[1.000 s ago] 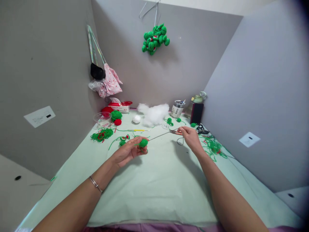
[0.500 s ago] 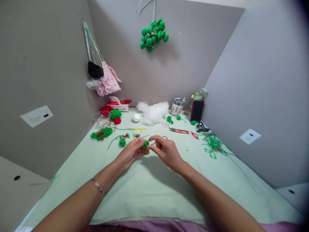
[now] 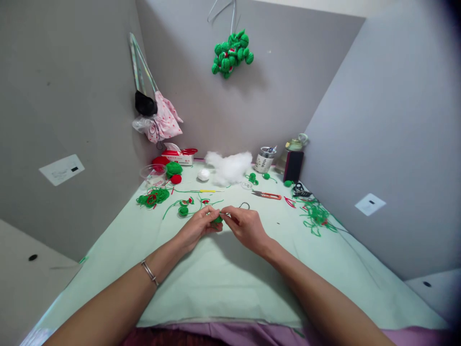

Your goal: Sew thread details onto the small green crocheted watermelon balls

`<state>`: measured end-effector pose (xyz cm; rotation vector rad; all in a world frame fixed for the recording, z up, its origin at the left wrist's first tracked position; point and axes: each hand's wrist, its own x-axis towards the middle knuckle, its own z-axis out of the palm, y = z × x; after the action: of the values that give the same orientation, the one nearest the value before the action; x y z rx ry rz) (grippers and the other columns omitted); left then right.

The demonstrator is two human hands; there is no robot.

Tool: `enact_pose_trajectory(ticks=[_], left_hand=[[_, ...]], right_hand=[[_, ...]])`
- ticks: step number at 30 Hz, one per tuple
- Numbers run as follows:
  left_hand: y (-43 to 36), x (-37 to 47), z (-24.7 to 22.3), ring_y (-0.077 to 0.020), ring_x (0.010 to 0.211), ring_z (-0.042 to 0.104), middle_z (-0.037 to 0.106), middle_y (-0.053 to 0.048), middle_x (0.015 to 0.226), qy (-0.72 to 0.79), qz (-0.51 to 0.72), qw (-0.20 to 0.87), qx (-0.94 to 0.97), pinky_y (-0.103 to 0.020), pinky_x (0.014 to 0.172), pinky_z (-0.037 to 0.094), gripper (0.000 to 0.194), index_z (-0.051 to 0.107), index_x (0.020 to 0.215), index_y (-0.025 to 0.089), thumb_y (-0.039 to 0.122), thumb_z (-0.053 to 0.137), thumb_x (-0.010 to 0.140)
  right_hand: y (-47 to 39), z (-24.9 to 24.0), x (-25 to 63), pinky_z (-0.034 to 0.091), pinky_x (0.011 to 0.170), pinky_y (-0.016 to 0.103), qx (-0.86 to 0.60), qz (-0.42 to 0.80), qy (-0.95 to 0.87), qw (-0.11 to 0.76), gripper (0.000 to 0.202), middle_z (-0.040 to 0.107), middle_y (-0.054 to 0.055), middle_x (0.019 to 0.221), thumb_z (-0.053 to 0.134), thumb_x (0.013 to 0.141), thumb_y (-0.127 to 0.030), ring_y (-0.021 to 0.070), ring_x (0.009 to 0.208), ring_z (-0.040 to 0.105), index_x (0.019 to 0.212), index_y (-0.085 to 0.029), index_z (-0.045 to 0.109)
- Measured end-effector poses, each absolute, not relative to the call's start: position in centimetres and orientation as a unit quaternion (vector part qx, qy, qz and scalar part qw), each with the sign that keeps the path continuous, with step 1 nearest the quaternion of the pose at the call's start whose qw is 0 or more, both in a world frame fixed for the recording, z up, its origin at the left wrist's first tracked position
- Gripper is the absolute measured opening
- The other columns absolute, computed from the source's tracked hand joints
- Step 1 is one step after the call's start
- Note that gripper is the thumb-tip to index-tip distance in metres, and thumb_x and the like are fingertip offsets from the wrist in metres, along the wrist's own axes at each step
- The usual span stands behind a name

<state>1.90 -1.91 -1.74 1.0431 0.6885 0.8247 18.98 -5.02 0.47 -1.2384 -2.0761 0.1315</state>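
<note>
My left hand [image 3: 199,227] is closed around a small green crocheted piece [image 3: 218,219], held just above the table between thumb and fingers. My right hand [image 3: 245,225] pinches a thin needle [image 3: 224,214] against the top of that piece. A dark thread [image 3: 246,204] curves out behind my right hand. Left of my hands lie a small green ball [image 3: 183,211] and red-and-green crocheted bits [image 3: 188,201] with loose green yarn ends. Beyond them rests a yellow-handled crochet hook [image 3: 209,191].
Orange thread snips [image 3: 267,195] lie to the right, and white stuffing [image 3: 232,168] sits at the back. Yarn scraps are heaped left [image 3: 152,197] and right [image 3: 318,217]. A tin of pens [image 3: 264,161] and a dark phone-like slab [image 3: 293,166] stand by the wall. Green crocheted pieces [image 3: 232,54] hang above.
My right hand has moved slightly left, and its fingers have come together on the needle at the green piece. My left hand keeps its hold. The view has shifted a little.
</note>
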Motion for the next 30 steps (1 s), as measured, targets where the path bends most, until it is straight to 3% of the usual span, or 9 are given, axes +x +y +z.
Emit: enact_pose_trajectory(ticks=[4, 7, 9, 10, 12, 15, 21, 26, 30], left_hand=[[-1.8, 1.9, -1.5, -0.0122, 0.073, 0.063, 0.065, -0.003, 0.077, 0.319, 0.374, 0.735, 0.466, -0.025, 0.075, 0.051, 0.033, 0.054, 0.084, 0.017, 0.046, 0.07, 0.08], [-1.6, 1.8, -1.5, -0.0114, 0.07, 0.064, 0.065, -0.002, 0.076, 0.322, 0.38, 0.742, 0.449, -0.022, 0.07, 0.052, 0.033, 0.053, 0.084, 0.018, 0.045, 0.071, 0.08], [-1.5, 1.9, -1.5, -0.0108, 0.069, 0.064, 0.064, -0.002, 0.076, 0.315, 0.381, 0.753, 0.435, -0.022, 0.069, 0.053, 0.032, 0.053, 0.085, 0.018, 0.044, 0.071, 0.081], [-1.4, 1.9, -1.5, -0.0107, 0.069, 0.064, 0.064, -0.002, 0.077, 0.309, 0.382, 0.759, 0.427, -0.022, 0.07, 0.054, 0.031, 0.053, 0.085, 0.017, 0.043, 0.07, 0.081], [-1.4, 1.9, -1.5, -0.0107, 0.069, 0.064, 0.064, -0.002, 0.078, 0.3, 0.381, 0.771, 0.412, -0.023, 0.07, 0.056, 0.03, 0.055, 0.087, 0.016, 0.042, 0.07, 0.082], [-1.5, 1.9, -1.4, -0.0113, 0.069, 0.065, 0.065, -0.004, 0.08, 0.286, 0.377, 0.782, 0.405, -0.023, 0.07, 0.056, 0.03, 0.06, 0.094, 0.014, 0.041, 0.07, 0.083], [-1.9, 1.9, -1.0, -0.0124, 0.071, 0.064, 0.065, -0.006, 0.08, 0.26, 0.36, 0.798, 0.408, -0.025, 0.073, 0.057, 0.033, 0.065, 0.105, 0.012, 0.039, 0.063, 0.088], [-1.9, 1.9, -0.8, -0.0118, 0.071, 0.062, 0.065, -0.008, 0.083, 0.233, 0.364, 0.812, 0.392, -0.023, 0.071, 0.058, 0.028, 0.068, 0.105, 0.011, 0.033, 0.062, 0.09], [-1.8, 1.6, -0.7, -0.0113, 0.072, 0.062, 0.068, -0.01, 0.092, 0.222, 0.353, 0.819, 0.394, -0.022, 0.072, 0.057, 0.025, 0.071, 0.1, 0.009, 0.031, 0.062, 0.09]], right_hand=[[-4.5, 2.3, 21.3, 0.028, 0.054, 0.024, -0.467, 0.22, -0.767, 0.38, 0.018, 0.051, -0.002, 0.056, 0.062, 0.087, -0.037, 0.0098, 0.05, 0.038, 0.084, -0.02, 0.07], [-3.3, 4.1, 25.4, 0.023, 0.045, 0.024, -0.431, 0.395, -0.596, 0.55, 0.033, 0.038, -0.005, 0.05, 0.072, 0.075, -0.052, 0.0096, 0.046, 0.028, 0.074, -0.021, 0.063], [-2.2, 4.2, 27.7, 0.02, 0.042, 0.022, -0.419, 0.414, -0.537, 0.604, 0.041, 0.019, -0.008, 0.047, 0.051, 0.088, -0.061, 0.0104, 0.044, 0.017, 0.075, -0.023, 0.056], [-1.8, 3.9, 28.3, 0.018, 0.04, 0.021, -0.398, 0.469, -0.472, 0.631, 0.041, 0.012, -0.01, 0.047, 0.053, 0.087, -0.06, 0.0097, 0.043, 0.011, 0.072, -0.022, 0.052], [-1.1, 2.7, 28.3, 0.014, 0.039, 0.019, -0.393, 0.553, -0.407, 0.612, 0.035, 0.011, -0.011, 0.049, 0.065, 0.083, -0.05, 0.0079, 0.044, 0.007, 0.071, -0.021, 0.051], [-1.3, 1.1, 26.1, 0.016, 0.04, 0.017, -0.394, 0.608, -0.393, 0.567, 0.026, 0.026, -0.011, 0.051, 0.075, 0.076, -0.036, 0.005, 0.045, 0.014, 0.084, -0.016, 0.06], [-3.2, 1.0, 22.1, 0.028, 0.046, 0.02, -0.413, 0.612, -0.466, 0.488, 0.033, 0.062, 0.002, 0.078, 0.066, 0.083, -0.042, 0.004, 0.049, 0.028, 0.099, -0.013, 0.067], [-3.5, 0.1, 21.1, 0.039, 0.056, 0.023, -0.414, 0.595, -0.571, 0.385, 0.039, 0.057, 0.0, 0.066, 0.057, 0.088, -0.051, 0.0088, 0.053, 0.045, 0.095, -0.014, 0.068], [-3.3, 0.4, 22.3, 0.036, 0.055, 0.022, -0.401, 0.571, -0.64, 0.321, 0.042, 0.051, -0.001, 0.067, 0.056, 0.088, -0.053, 0.0085, 0.056, 0.043, 0.082, -0.013, 0.066]])
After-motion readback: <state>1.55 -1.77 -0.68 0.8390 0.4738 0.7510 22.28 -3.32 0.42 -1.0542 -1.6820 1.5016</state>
